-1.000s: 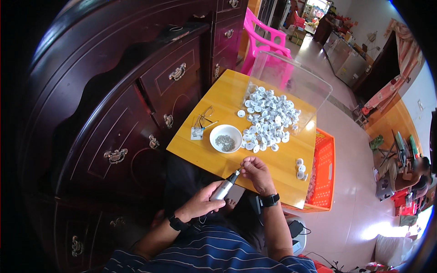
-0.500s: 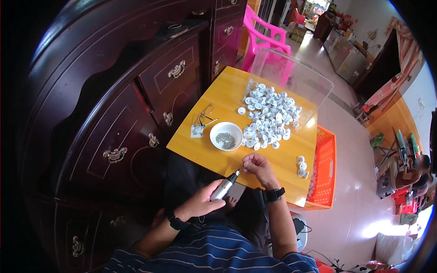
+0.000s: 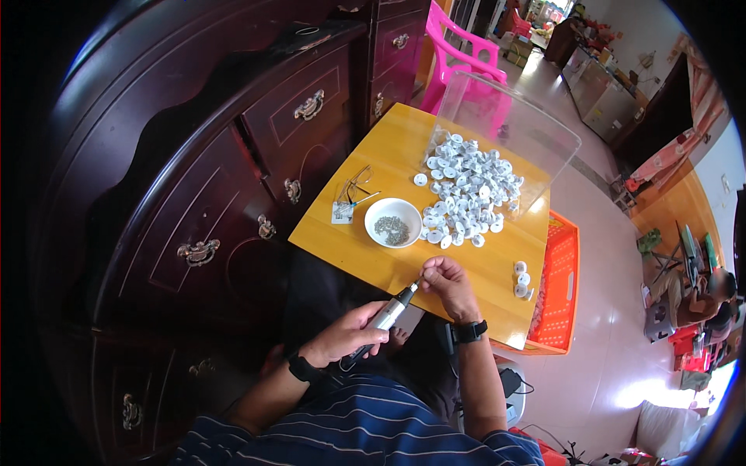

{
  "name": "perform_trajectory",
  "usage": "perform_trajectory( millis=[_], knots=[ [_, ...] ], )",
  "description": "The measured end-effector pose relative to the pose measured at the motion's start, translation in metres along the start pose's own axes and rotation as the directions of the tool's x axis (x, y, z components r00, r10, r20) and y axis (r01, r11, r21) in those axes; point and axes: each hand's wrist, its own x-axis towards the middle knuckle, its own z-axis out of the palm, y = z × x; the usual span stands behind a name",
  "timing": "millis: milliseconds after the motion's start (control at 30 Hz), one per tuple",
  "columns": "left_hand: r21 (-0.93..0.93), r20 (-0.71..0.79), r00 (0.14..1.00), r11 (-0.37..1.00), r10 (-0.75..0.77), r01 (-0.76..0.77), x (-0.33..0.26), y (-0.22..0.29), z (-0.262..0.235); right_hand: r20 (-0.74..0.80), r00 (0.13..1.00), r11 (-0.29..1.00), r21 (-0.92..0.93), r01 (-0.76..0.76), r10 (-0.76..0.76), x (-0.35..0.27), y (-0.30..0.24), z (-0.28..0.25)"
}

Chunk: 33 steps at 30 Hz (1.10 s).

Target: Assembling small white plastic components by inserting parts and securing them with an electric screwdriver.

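My left hand [image 3: 347,334] is wrapped round a silver and black electric screwdriver [image 3: 386,314], its bit pointing up and to the right. The fingers of my right hand [image 3: 451,286] are pinched together at the bit's tip, over the table's near edge. Whatever lies between them is too small to make out. Just beyond my hands stands a white bowl [image 3: 373,211] with many small metal pieces [image 3: 392,231], likely screws. A large heap of white round plastic parts [image 3: 470,182] lies farther back. Several more white parts [image 3: 521,278] sit apart on the right.
The yellow table [image 3: 326,247] also bears eyeglasses [image 3: 353,185] and a clear plastic bin [image 3: 536,128] around the heap. An orange crate [image 3: 565,268] stands right of the table. Dark wooden drawers [image 3: 202,225] flank the left; a pink chair [image 3: 458,50] is behind.
The screwdriver has moved up and right, bringing its bit closer to my right fingertips. My right hand stays pinched. The view has shifted slightly.
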Motion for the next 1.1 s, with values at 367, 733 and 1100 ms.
perform_trajectory(
  millis=[367, 733, 1100],
  knots=[
    [0.081, -0.047, 0.998, 0.996, 0.046, -0.042, 0.001, 0.001, -0.003, -0.323, 0.937, 0.947, -0.321, 0.022, -0.131, 0.019, -0.021, -0.020],
    [0.060, -0.036, 0.998, 0.997, 0.050, -0.048, 0.001, -0.002, -0.007, -0.216, 0.845, 0.334, -0.941, -0.048, -0.488, 0.047, -0.024, -0.024],
    [0.096, -0.030, 0.997, 0.993, 0.065, -0.061, 0.002, -0.003, -0.006, -0.268, 0.898, 0.600, -0.800, -0.005, -0.349, 0.033, -0.021, -0.022]
  ],
)
